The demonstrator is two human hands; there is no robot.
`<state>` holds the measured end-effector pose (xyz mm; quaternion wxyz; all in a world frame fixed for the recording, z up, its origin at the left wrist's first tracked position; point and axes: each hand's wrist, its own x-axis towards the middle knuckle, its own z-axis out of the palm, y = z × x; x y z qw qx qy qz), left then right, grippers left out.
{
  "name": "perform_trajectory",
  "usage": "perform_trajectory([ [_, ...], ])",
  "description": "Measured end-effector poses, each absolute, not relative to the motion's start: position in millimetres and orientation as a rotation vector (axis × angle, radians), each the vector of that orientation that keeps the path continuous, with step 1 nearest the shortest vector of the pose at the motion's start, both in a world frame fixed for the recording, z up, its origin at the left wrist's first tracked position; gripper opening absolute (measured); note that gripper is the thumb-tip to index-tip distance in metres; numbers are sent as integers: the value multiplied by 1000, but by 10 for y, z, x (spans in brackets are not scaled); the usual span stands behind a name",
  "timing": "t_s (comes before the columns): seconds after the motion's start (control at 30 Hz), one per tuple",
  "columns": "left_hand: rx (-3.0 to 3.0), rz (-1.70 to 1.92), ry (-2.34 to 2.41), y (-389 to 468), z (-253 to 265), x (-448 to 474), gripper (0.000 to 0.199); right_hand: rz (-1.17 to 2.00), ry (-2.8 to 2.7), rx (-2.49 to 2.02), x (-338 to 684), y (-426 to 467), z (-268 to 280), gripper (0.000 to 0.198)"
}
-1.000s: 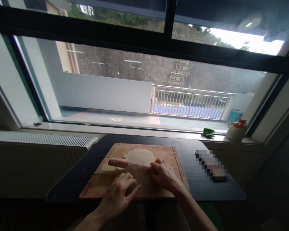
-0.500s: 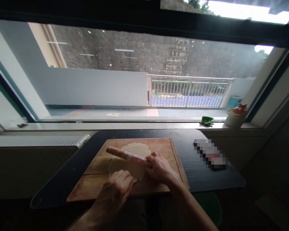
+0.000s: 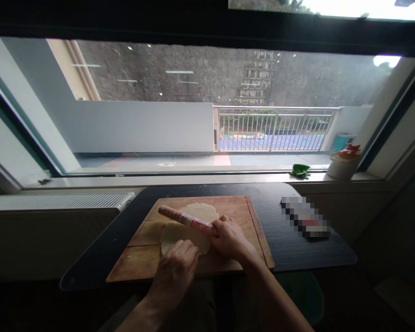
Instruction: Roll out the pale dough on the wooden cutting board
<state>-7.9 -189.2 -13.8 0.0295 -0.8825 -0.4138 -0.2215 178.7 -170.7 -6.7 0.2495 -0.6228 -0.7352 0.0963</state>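
Centrally, in the lower middle of the frame, a rolling pin [image 3: 187, 219] lies slantwise across a flat round of dough [image 3: 188, 229] on a wooden board [image 3: 240, 213]. For an even sheet, pressure is best kept light and level along the pin, with the dough's near edge steadied against sliding. Right hand [image 3: 230, 236]: closed around the pin's right end. Left hand [image 3: 176, 272]: fingers curled, resting on the dough's near edge; whether it pinches the dough cannot be told. Dough lies between and just above the 2 hands. Board rests on a dark table [image 3: 283, 251].
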Motion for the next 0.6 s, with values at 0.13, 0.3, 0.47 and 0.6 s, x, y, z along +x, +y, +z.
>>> perform_trajectory([
  [0.13, -2789, -662, -1318, -1898, -25, -64, 26, 250, -2003, -1679, 1788, -1710, -84, 16],
  [0.3, -3038, -584, -1306, -1793, 152, -124, 26, 253, -2018, -1690, 1798, -1739, -48, 19],
  [0.47, -3319, -405, -911, -1605, 291, -102, 24, 259, -2011, -1691, 1798, -1725, -49, 20],
  [0.6, -3469, -223, -733, -1497, 425, -70, 21, 285, -2025, -1663, 1838, -1690, -40, 17],
])
